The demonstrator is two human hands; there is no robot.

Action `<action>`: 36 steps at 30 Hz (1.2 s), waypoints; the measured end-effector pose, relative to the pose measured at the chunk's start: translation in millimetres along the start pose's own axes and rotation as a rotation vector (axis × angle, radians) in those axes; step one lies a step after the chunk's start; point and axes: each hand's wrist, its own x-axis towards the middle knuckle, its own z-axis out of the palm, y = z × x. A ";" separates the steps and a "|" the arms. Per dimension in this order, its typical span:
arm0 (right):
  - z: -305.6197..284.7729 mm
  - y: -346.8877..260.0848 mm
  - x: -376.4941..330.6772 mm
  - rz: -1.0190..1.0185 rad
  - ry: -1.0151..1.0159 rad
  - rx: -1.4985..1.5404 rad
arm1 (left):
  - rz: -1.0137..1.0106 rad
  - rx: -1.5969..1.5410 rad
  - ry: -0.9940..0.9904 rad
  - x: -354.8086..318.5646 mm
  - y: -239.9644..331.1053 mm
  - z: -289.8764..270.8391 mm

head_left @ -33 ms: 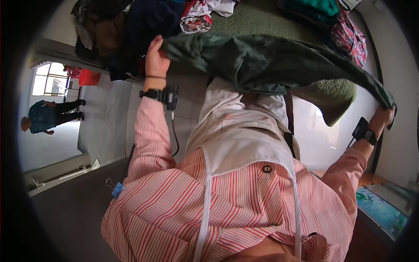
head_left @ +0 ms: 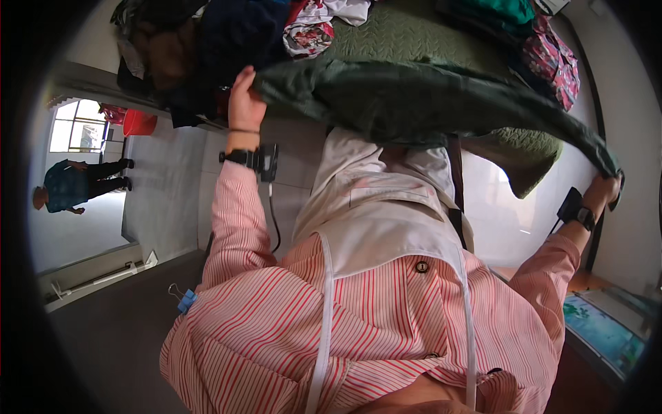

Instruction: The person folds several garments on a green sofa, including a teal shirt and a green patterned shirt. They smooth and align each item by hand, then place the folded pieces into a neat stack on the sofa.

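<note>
A long dark green garment (head_left: 407,103) is stretched sideways in front of me, its kind not plain from its folds. My left hand (head_left: 246,103) is closed on its left end, next to a heap of dark clothes. Far out to the right, my right hand (head_left: 605,188) grips the other end, and a bit of cloth hangs past the fingers. The garment sags in folds between both hands, in front of a bed with a green quilted cover (head_left: 386,34). Part of that cover (head_left: 527,165) drapes down below the garment on the right.
Dark clothes (head_left: 172,55) are heaped at the far left, beside a floral cloth (head_left: 309,39). A green bundle (head_left: 500,17) and a pink floral bag (head_left: 555,65) lie at the far right. Through a doorway on the left are a person (head_left: 69,185) and a red bucket (head_left: 140,123).
My left hand has come slightly lower and nearer. The middle of the garment has billowed and its folds have shifted; my right hand has barely moved.
</note>
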 end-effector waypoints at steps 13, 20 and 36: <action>49.2 -25.4 -145.2 0.205 -0.904 0.111 | -0.354 1.227 -0.431 -111.7 -66.2 -8.4; 94.9 -216.2 -296.7 -0.433 -1.242 -0.105 | -0.284 1.751 -0.553 -120.1 -75.0 13.2; 172.9 -233.9 -391.1 -0.445 -1.934 0.013 | 0.374 1.607 -0.451 -103.1 -48.5 52.9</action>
